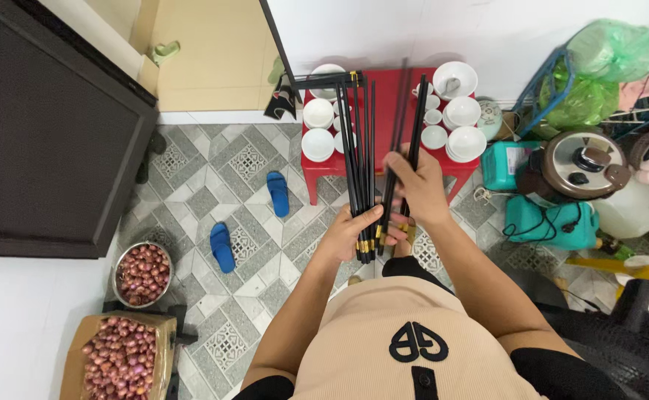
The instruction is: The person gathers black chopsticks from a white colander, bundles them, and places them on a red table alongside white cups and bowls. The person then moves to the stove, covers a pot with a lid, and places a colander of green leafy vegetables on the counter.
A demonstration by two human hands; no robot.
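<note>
The left hand [354, 231] grips a bundle of black chopsticks [358, 148] by their gold-banded ends, tips pointing away toward the red desk [391, 96]. The right hand [420, 189] pinches a few chopsticks [406, 133] just beside the bundle, parallel.

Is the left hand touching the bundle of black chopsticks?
Touching: the head view shows the left hand wrapped around the chopstick bundle near its lower end.

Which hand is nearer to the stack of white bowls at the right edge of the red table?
Right. The right hand, gripping a few black chopsticks, sits just below-left of the white bowls; the left hand is lower and farther left.
</note>
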